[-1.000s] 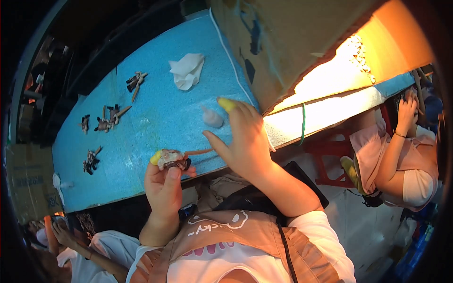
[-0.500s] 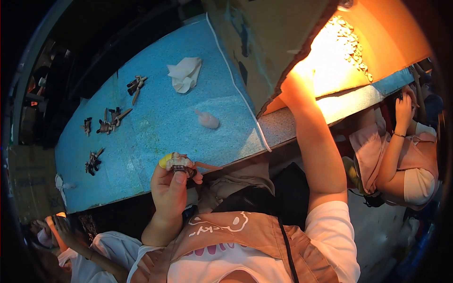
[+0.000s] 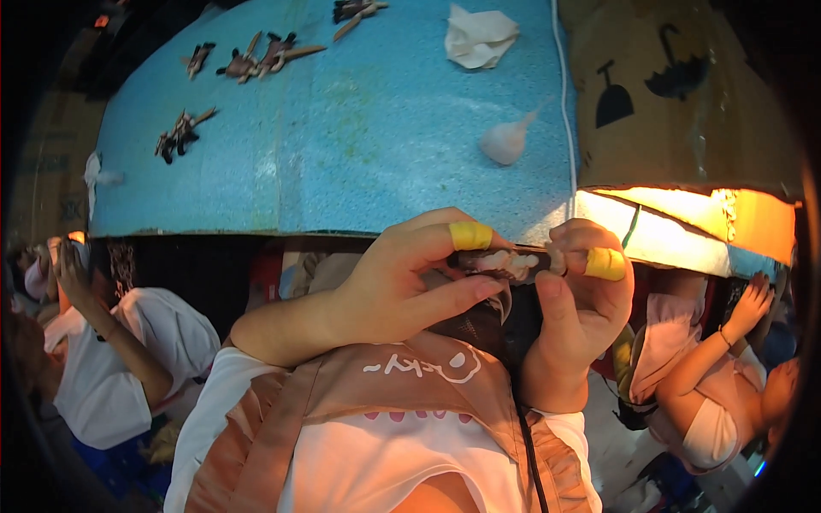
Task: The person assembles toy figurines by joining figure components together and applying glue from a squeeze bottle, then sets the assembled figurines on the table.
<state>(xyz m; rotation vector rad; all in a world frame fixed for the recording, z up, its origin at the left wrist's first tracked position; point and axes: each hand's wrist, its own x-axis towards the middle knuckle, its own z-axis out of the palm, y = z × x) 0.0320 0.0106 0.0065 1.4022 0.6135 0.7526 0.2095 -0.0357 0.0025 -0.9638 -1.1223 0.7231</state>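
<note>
My left hand (image 3: 402, 291) and my right hand (image 3: 581, 312) meet just in front of the near edge of the blue table (image 3: 342, 162). Between them they pinch a small pale and brown piece (image 3: 509, 263). Each hand has a band of yellow tape on one finger, the left band (image 3: 470, 235) above the piece and the right band (image 3: 605, 263) at its right end. What the piece is cannot be made out. Both hands are below the table top, not resting on it.
On the table lie several small dark pieces (image 3: 256, 60), a crumpled white wad (image 3: 479, 36) and a pale bulb-shaped lump (image 3: 506, 141). A cardboard box (image 3: 684, 103) stands at the right over a brightly lit orange strip (image 3: 684, 227). Other people sit at the left (image 3: 120, 359) and right (image 3: 718, 393).
My right hand has come back from the lit box at the right and joined the left hand on the small piece. The view has swung so the table now lies level across the top.
</note>
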